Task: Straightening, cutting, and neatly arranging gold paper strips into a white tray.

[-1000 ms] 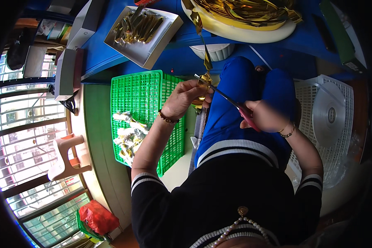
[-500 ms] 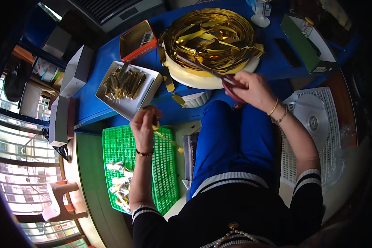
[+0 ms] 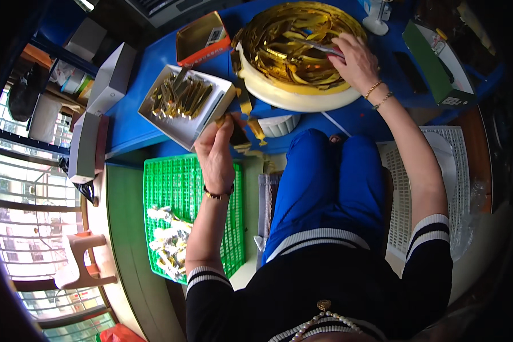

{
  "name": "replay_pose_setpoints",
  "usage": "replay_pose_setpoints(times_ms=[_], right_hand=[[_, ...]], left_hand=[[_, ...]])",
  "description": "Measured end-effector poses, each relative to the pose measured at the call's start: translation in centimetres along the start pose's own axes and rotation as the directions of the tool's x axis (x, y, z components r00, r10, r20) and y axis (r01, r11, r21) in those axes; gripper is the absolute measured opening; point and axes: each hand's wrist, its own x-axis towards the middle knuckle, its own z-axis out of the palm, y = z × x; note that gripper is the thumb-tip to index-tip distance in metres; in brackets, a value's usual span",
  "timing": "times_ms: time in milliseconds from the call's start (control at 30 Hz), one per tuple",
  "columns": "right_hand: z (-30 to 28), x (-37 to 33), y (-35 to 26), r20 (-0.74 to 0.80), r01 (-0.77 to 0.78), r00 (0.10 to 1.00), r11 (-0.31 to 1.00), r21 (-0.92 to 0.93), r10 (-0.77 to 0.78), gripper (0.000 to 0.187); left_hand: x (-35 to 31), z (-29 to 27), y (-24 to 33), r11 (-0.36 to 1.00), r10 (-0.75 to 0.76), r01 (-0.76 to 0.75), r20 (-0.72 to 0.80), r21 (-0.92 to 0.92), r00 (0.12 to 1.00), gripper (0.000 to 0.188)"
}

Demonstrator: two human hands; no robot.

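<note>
My right hand (image 3: pixel 357 65) is closed on a pair of scissors (image 3: pixel 313 45), red at the handle, their blades pointing left over a big coil of shiny gold strip (image 3: pixel 268 62). The coil rests in a round cream-coloured tray (image 3: pixel 290 100) on the blue table. Beside the near corner of an open white box (image 3: pixel 174 134), my left hand (image 3: pixel 215 151) pinches a gold foil strip (image 3: pixel 239 135). Inside that box lie several short cut gold strips (image 3: pixel 182 97). One loose strip end (image 3: pixel 246 108) hangs from the coil over the table's front edge.
An orange-rimmed box (image 3: pixel 202 43) and a green-sided box (image 3: pixel 439 62) stand on the blue table (image 3: pixel 128 122). Below it are a green plastic basket (image 3: pixel 171 176) with crumpled silvery-white pieces and a white basket (image 3: pixel 459 154). White boxes (image 3: pixel 111 80) line the left side.
My right hand has carried the scissors from the coil's near edge farther out over its top. My left hand, still pinching the gold strip, has shifted right and away from me.
</note>
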Motion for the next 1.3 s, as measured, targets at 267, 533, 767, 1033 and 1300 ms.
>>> replay_pose_setpoints(times_ms=[267, 533, 767, 1033, 1300], right_hand=[[-0.2, -7.8, -14.0, 0.163, -0.008, 0.952, 0.513, 0.858, -0.259, 0.056], [-0.8, -9.5, -16.3, 0.080, -0.005, 0.986, 0.446, 0.895, -0.149, 0.014], [-3.0, -8.6, -16.1, -0.069, 0.181, 0.973, 0.538, 0.823, -0.221, 0.018], [-0.1, -8.3, -14.8, 0.000, 0.112, 0.973, 0.473, 0.874, -0.230, 0.015], [0.5, -9.6, -14.6, 0.046, 0.062, 0.981, 0.532, 0.845, -0.188, 0.016]], left_hand=[[1.0, 1.6, -0.2, 0.994, 0.043, -0.032, 0.098, -0.108, 0.994, 0.026], [1.0, 1.5, -0.9, 0.831, -0.243, 0.260, 0.099, -0.492, 0.965, 0.024], [-0.2, 2.4, -6.2, 0.647, -0.441, 0.505, 0.259, -0.571, 0.859, 0.024], [1.4, -1.6, -8.7, 0.539, -0.424, 0.569, 0.383, -0.621, 0.820, 0.023], [2.2, 0.0, -6.4, 0.583, -0.389, 0.442, 0.244, -0.682, 0.888, 0.025]])
